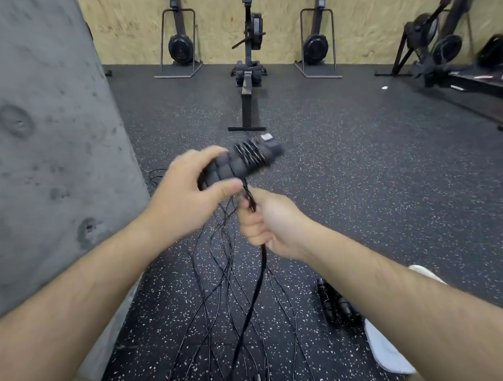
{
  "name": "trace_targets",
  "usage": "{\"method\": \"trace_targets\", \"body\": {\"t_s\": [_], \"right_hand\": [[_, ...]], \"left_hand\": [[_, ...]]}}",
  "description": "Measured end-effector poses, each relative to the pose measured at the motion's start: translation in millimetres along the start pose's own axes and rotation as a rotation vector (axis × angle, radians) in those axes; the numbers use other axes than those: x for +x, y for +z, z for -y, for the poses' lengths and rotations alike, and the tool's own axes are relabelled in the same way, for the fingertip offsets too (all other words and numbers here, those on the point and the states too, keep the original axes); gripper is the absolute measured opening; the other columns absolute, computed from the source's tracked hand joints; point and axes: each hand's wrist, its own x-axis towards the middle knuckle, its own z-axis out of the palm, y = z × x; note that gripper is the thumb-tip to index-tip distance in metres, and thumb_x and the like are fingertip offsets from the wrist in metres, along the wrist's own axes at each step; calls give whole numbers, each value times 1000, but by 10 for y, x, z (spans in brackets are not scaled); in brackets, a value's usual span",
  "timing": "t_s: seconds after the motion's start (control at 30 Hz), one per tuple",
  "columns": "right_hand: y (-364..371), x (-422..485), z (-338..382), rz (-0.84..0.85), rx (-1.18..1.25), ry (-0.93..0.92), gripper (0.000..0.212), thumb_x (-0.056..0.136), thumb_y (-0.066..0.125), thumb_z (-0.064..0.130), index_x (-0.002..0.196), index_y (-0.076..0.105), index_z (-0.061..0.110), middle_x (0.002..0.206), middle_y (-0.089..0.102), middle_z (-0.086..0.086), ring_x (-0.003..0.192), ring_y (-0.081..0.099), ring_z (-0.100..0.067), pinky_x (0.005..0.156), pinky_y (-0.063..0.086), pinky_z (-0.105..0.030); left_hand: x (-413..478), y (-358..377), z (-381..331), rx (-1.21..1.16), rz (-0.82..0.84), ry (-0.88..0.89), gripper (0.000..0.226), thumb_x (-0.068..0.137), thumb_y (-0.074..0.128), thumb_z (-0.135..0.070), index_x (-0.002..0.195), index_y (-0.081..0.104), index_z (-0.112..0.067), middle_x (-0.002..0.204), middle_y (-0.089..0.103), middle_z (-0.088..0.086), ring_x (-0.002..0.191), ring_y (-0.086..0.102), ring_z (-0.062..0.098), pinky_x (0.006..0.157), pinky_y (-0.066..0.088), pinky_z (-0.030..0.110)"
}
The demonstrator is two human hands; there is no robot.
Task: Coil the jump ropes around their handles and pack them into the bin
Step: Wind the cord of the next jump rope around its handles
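Head view, nearest first: loose jump ropes (204, 305) trail in long strands across the speckled floor (391, 187) toward the bottom edge, where several handle ends lie. To the right, an already wound bundle (338, 305) rests on the floor beside something white (385, 350) that I cannot identify.

Above these, the left hand (182, 191) grasps a pair of black foam handles (231, 168) held side by side, with several turns of cord around their far end. Just below, the right hand (271, 221) is closed round the cord (257, 284), which drops from the fist to the floor.

By my reading this is mid-coiling. The next move calls for light tension and another turn laid beside the last, without dragging the neighbouring strands into a tangle.

No bin is in view, so packing means locating it first.

A concrete pillar (43, 129) crowds the left elbow. Open floor lies ahead and to the right, up to the rowing machine (248, 81).
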Motion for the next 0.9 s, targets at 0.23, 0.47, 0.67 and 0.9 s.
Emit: {"method": "trace_targets", "body": {"t_s": [0.23,0.47,0.67,0.9], "right_hand": [[265,-202,-37,-143,-477,-130,37,107,29,39,80,45,19,52,33,8,41,24,-10,40,21,-24],[246,-346,22,-195,-1114,-257,38,107,27,34,89,57,20,74,58,6,66,52,-10,67,38,-31],[242,-716,217,-29,-1554,-186,35,106,31,41,82,47,21,78,55,2,65,49,-12,54,32,-31],[83,-856,551,-98,-1945,-502,27,105,34,39,95,53,22,71,46,10,69,48,-19,60,35,-34]], "left_hand": [[103,-225,478,255,29,-152,58,71,59,-67,119,61,-34,94,58,2,97,54,28,92,46,45],[92,-53,487,440,61,-105,60,84,72,-53,136,54,-28,104,49,-1,106,44,26,96,42,42],[83,-48,534,597,137,-110,56,84,73,-50,130,52,-25,106,47,-1,104,37,22,92,48,48],[-19,133,366,664,304,51,65,80,79,-42,136,53,-23,115,52,1,107,42,26,83,52,48]]}}
